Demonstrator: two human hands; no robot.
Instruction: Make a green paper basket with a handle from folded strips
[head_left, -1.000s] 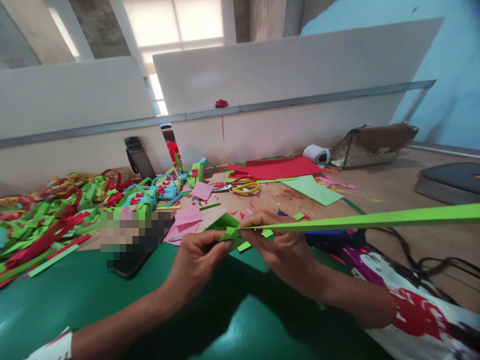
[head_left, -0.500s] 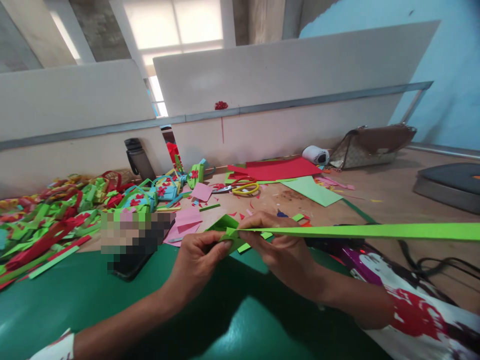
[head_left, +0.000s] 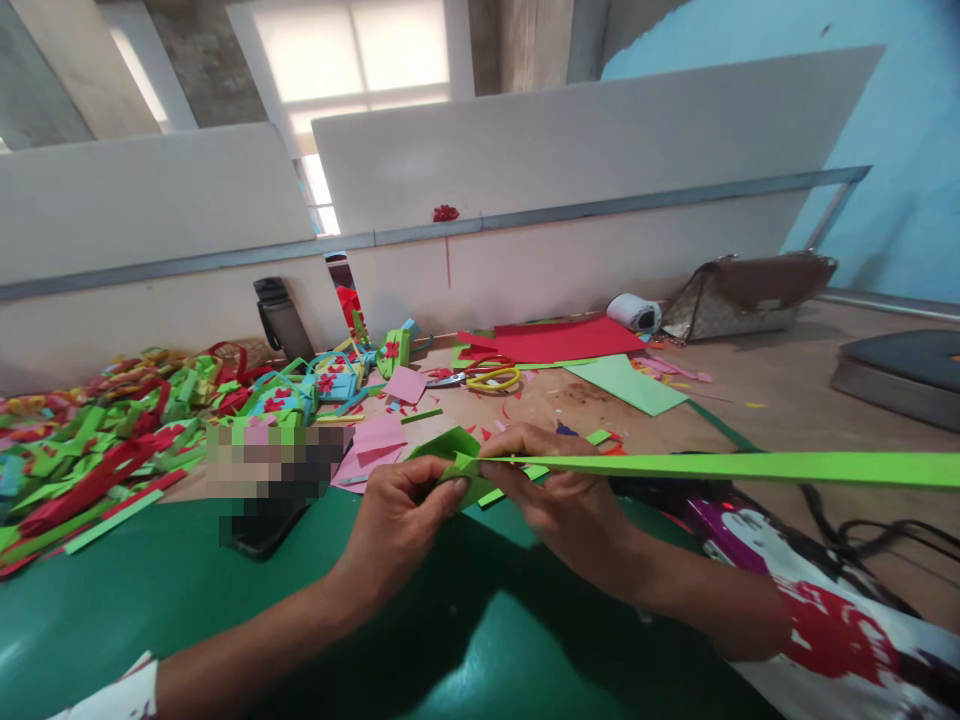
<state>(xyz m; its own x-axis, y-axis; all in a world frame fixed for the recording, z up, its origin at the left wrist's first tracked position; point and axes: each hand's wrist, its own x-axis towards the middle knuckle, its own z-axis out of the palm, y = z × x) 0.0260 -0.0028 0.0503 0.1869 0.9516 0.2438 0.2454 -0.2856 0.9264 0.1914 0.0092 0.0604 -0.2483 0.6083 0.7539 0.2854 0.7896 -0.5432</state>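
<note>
Green tabletop (head_left: 97,600) below, hands (head_left: 396,515) pinch folded green paper (head_left: 454,441), the right apparently on its strip (head_left: 750,467).

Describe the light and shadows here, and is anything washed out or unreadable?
Head view: the window is washed out nearly white; head view: dark shadow lies on the green surface below the left hand and right hand, beside pale glare; head view: blocky pixels hide part of a dark phone-like object.
</note>
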